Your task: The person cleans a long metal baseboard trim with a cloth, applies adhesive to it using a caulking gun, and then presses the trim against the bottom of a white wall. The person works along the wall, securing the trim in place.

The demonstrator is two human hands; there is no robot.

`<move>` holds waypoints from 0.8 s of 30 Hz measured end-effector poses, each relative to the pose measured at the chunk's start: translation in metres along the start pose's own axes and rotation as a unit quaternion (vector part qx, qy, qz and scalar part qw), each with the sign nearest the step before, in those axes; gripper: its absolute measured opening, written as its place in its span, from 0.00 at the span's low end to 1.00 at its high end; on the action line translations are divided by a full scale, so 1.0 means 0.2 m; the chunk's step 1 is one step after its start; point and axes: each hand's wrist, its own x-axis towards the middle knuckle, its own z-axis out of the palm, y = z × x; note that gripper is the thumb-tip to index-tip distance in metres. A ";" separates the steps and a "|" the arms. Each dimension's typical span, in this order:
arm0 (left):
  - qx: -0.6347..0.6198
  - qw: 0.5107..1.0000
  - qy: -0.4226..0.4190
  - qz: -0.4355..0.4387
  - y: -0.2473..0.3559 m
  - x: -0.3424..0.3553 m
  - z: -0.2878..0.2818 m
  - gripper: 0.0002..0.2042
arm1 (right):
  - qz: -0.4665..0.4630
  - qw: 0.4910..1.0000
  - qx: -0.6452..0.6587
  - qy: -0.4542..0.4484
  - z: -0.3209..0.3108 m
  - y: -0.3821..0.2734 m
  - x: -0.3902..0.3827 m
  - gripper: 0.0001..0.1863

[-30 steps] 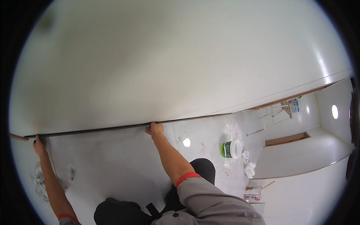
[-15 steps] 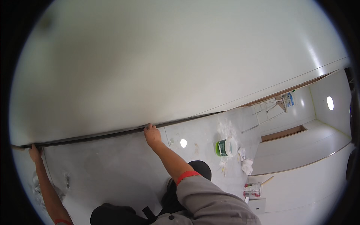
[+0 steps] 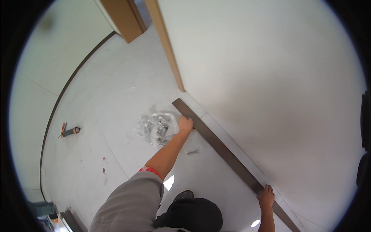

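Observation:
A long dark skirting strip [image 3: 228, 154] lies along the foot of the white wall [image 3: 270, 77], where it meets the pale floor. My left hand [image 3: 185, 124] grips the strip close to its far end, with the arm in a grey sleeve and red cuff stretched out. My right hand [image 3: 266, 196] holds the same strip lower right, near the picture's edge. Right beside my left hand, on the floor, lies a crumpled clear plastic bag [image 3: 156, 128] with small parts in it.
A wooden door frame [image 3: 166, 46] rises just past the strip's end. A small packet [image 3: 192, 152] lies on the floor near my left forearm. An orange and black tool [image 3: 69, 131] lies far left, by the opposite wall's dark baseboard [image 3: 58, 104]. My dark trouser knee [image 3: 193, 214] is below.
The view has swung left, so the wall and strip now run diagonally on the right. Both hands stay on the strip. The green tub and rags are out of sight.

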 end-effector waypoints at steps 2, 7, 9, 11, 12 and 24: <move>-0.008 0.999 0.026 -0.022 0.00 -0.03 -0.04 0.13 | -0.021 0.998 0.019 -0.052 0.03 -0.02 0.05 0.40; -0.074 0.997 0.011 -0.013 -0.01 -0.05 -0.13 0.15 | -0.023 0.996 0.038 -0.084 0.10 -0.08 0.11 0.38; -0.082 0.996 0.007 -0.019 0.00 -0.08 -0.14 0.16 | -0.010 0.996 0.037 -0.077 0.10 -0.09 0.09 0.36; -0.092 0.995 0.001 -0.034 0.00 -0.08 -0.19 0.15 | -0.030 0.997 0.040 -0.067 0.08 -0.10 0.09 0.35; -0.100 0.994 -0.001 -0.039 -0.01 -0.08 -0.21 0.15 | -0.042 0.996 0.042 -0.062 0.07 -0.13 0.10 0.35; 0.606 0.730 -0.080 0.308 -0.37 0.36 -0.46 0.16 | -0.066 0.990 0.059 -0.106 0.04 -0.33 0.10 0.31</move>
